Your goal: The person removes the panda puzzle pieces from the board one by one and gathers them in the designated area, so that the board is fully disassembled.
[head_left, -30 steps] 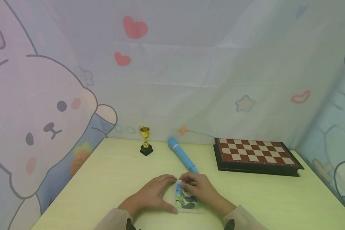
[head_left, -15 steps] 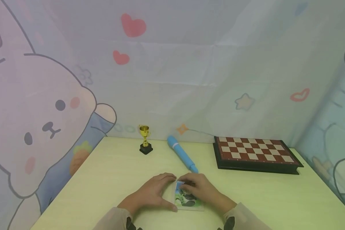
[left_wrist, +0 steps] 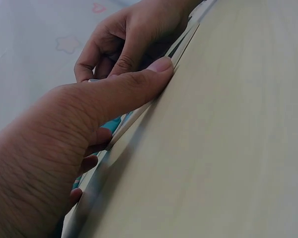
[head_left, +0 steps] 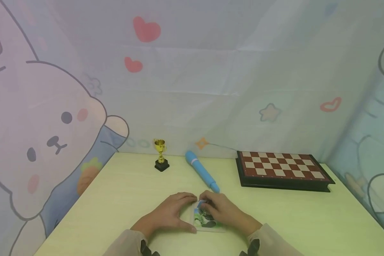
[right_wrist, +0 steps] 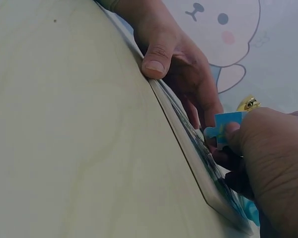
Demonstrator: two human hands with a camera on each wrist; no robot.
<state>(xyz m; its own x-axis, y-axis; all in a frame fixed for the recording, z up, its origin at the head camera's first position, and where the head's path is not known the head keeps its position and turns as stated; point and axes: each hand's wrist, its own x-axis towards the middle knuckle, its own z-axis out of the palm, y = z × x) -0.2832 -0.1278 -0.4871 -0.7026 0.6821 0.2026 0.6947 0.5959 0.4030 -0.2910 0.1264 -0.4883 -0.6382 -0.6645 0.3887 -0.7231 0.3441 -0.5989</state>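
A small panda jigsaw puzzle in a pale flat tray lies on the table in front of me. My left hand holds the tray by its left side, thumb at the near edge and fingers toward the far corner. Between thumb and fingers, my right hand pinches a blue puzzle piece. That piece stands tilted up over the puzzle's upper left part in the right wrist view. A pale gap shows there in the head view. My right hand covers the puzzle's right side.
Just beyond the hands lies a blue toy microphone. A small gold trophy on a black base stands at the back left. The folded checkered board box is at the back right. Behind the table hangs a printed cloth.
My right fingers have raised the blue piece from the puzzle's upper left, and a pale patch now shows beside it. The left hand stays in nearly the same place.
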